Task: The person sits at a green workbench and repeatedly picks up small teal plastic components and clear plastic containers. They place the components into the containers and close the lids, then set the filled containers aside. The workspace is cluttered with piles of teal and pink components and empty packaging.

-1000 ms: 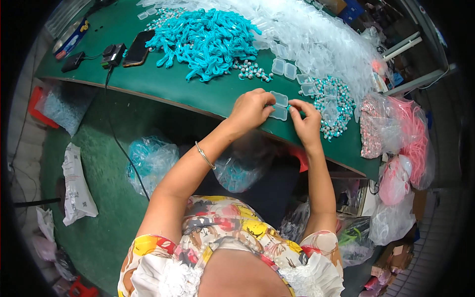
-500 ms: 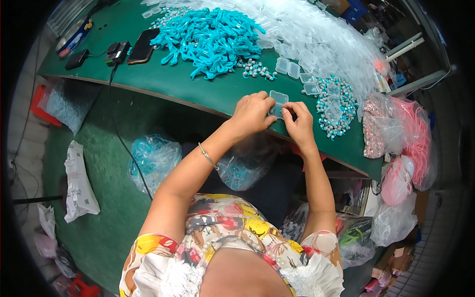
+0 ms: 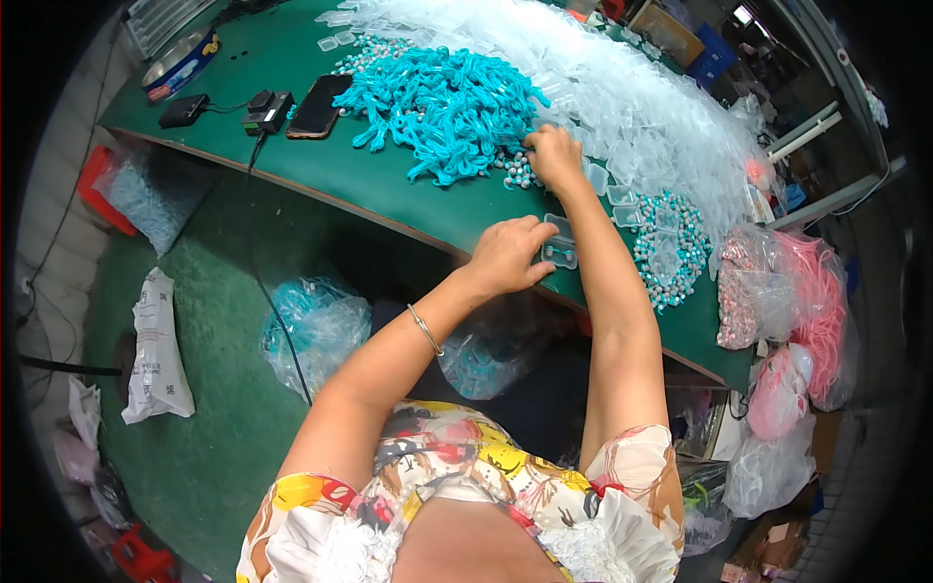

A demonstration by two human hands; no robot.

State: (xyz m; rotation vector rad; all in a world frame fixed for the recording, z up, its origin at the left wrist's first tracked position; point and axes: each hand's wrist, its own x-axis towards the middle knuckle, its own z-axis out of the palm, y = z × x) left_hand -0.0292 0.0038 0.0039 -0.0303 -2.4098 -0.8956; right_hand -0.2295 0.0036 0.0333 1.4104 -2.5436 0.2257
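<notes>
My left hand (image 3: 510,255) grips a small clear plastic box (image 3: 561,229) by its left side, thumb and fingers around the edge. The box lies with its lid folded open near the table's front edge, and a few small teal and pale beads show in its near half. Farther away, my right hand (image 3: 556,155) is at the right edge of a heap of teal cords (image 3: 437,112), its fingers bent and drawn together. What they pinch, if anything, is hidden. Grey and teal beads (image 3: 518,170) lie just below that hand.
Clear plastic boxes (image 3: 632,97) spread in a big heap across the far side. Teal and silver beads (image 3: 671,243) are piled at the right, beside bagged pink cords (image 3: 816,291). A phone (image 3: 318,107), a small black device (image 3: 267,112) with a cable and a round tin (image 3: 182,63) stand left.
My right hand has left the clear box and moved up and away to the teal cords. My left hand stays on the box. Beads now show in it. The whole view has shifted slightly.
</notes>
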